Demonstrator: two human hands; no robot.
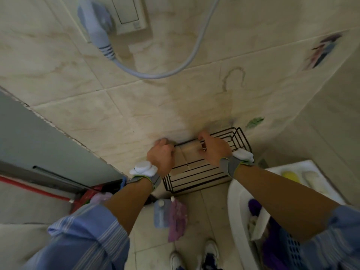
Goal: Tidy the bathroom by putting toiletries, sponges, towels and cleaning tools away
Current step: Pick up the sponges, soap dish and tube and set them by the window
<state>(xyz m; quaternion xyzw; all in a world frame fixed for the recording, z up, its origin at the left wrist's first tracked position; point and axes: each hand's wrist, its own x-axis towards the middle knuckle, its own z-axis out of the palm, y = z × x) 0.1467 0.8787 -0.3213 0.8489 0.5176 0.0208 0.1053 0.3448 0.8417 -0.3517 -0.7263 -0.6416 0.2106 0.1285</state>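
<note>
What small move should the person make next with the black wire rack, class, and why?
Probably press the wire rack flat against the tiled wall and let go. Both the left hand and right hand grip its top rail at the wall, and it looks empty, ready for the bottles on the floor.

Wire rack point(204, 162) against wall point(136, 114); bottle point(161, 213) on floor point(194, 221) below.

Left-hand fingers point(169, 147) hidden behind knuckles; wall plug point(97, 24) blurred, wall stickers point(323, 49) unreadable.
</note>
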